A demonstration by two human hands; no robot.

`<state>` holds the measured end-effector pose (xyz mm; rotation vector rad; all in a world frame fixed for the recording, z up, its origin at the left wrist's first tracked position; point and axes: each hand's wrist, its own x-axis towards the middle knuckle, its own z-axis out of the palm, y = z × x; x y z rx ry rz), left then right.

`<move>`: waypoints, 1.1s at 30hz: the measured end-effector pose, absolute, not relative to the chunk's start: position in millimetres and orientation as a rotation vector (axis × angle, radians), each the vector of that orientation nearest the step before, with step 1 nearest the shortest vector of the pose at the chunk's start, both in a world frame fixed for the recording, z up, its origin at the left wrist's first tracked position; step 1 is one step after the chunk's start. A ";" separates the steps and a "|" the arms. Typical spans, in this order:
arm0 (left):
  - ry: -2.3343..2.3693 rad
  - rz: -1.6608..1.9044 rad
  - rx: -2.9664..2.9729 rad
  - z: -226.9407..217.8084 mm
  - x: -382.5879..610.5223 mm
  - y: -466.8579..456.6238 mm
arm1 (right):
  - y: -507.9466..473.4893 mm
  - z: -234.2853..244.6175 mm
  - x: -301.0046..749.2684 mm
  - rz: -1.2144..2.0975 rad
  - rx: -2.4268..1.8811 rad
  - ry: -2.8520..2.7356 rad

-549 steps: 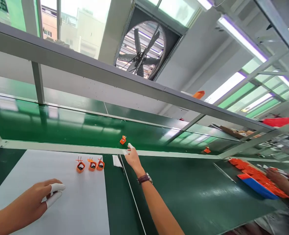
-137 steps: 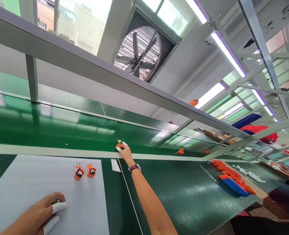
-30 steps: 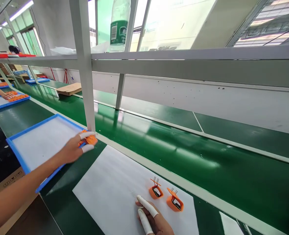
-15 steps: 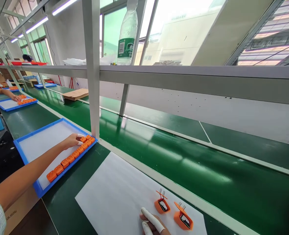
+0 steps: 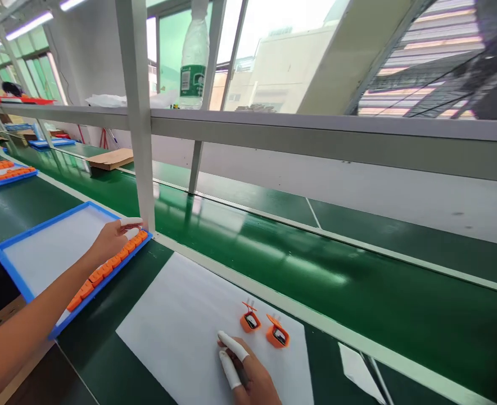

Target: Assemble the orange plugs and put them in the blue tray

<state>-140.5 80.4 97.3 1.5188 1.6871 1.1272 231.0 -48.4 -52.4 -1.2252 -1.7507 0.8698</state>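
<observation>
My left hand reaches over the blue tray on the left. Its white-capped fingers are spread just above the far end of a row of orange plug parts along the tray's near rim, and it holds nothing. My right hand lies on the white sheet at the bottom centre, with two capped fingers stretched flat. Just beyond its fingertips stand two open orange plug housings with their metal prongs up.
A glossy green conveyor belt runs behind the sheet. A grey frame post stands at the tray's far corner, under a rail carrying a water bottle. A cardboard piece lies further back. Another person's tray of orange parts is far left.
My left hand brought an orange part to the blue tray, set it at the far end of the row and let go. My right hand stayed on the sheet.
</observation>
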 end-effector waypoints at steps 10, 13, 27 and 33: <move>0.882 0.588 1.984 28.1 9.3 11.9 | -44.5 8.8 287.3 0.306 -1.579 -1.577; 0.761 0.524 1.980 18.4 19.6 6.8 | -37.7 0.0 306.4 0.466 -1.745 -1.478; 0.731 0.654 1.050 16.4 30.8 -5.9 | -49.5 0.7 220.4 0.530 -1.253 -1.576; 0.790 0.611 1.274 14.8 22.6 -1.4 | -37.7 -0.2 211.4 0.697 -1.037 -1.675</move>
